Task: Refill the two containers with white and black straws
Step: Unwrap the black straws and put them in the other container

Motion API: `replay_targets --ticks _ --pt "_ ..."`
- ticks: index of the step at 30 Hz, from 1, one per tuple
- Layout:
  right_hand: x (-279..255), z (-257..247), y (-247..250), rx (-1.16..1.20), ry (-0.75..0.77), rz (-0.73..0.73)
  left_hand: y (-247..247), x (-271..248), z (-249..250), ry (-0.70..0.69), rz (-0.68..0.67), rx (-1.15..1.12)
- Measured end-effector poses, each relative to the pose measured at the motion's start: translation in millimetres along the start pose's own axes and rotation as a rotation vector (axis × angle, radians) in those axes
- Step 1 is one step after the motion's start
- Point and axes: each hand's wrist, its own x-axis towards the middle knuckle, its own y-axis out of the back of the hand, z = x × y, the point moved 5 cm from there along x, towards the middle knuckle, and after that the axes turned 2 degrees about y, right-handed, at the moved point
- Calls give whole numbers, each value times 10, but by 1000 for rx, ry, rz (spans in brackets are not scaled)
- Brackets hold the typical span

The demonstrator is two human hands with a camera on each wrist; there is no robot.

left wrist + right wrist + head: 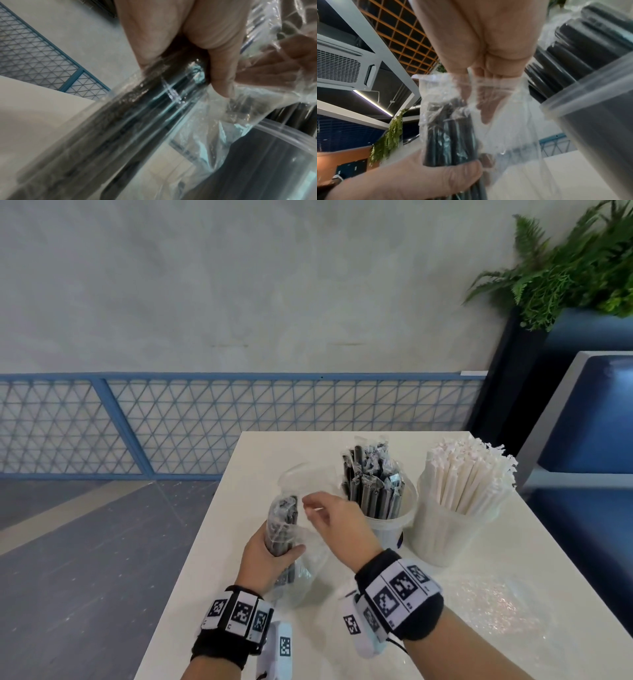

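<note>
Partly hidden behind crinkled film, the bundle of black straws (pixel 281 529) shows only as dark streaks in the head view, and its lower end is blurred inside the clear plastic bag (pixel 301 563) near the left front of the white table (pixel 479 628). In the left wrist view motion blur smears the straws' length, and the frame edge cuts off the bundle's lower end. The left hand (pixel 269 556) wraps the bundle through the bag, fingers and thumb curled round it, holding it roughly upright. The right hand (pixel 334 518) sits just right of the bundle's top, fingertips pinching the bag's loose upper edge; the right wrist view shows the film drawn over those fingers (pixel 485 106), though how many of them grip it cannot be made out. Farther right stands a translucent container (pixel 394 522) holding wrapped black straws, and beside it, at the right, a second container (pixel 442 539) packed with white straws (pixel 469 474). A crumpled piece of clear wrapping (pixel 493 601) lies on the near right.
</note>
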Motion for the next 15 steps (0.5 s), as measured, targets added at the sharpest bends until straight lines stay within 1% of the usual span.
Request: replay_targets --ticks 4,5,11,13,15 --pt "6 49 -227 35 -10 -198 -19 -58 -6 5 -65 -59" --pt "5 50 -278 40 -12 -225 -20 -52 -20 3 -80 -69" --pt "-19 103 -444 219 -116 -149 -31 -34 14 -21 -158 -7" --pt "-38 132 -508 285 -189 -118 -71 -52 46 -21 -207 7" --pt "-55 172 -568 354 -287 -53 -137 -76 88 -6 -253 114"
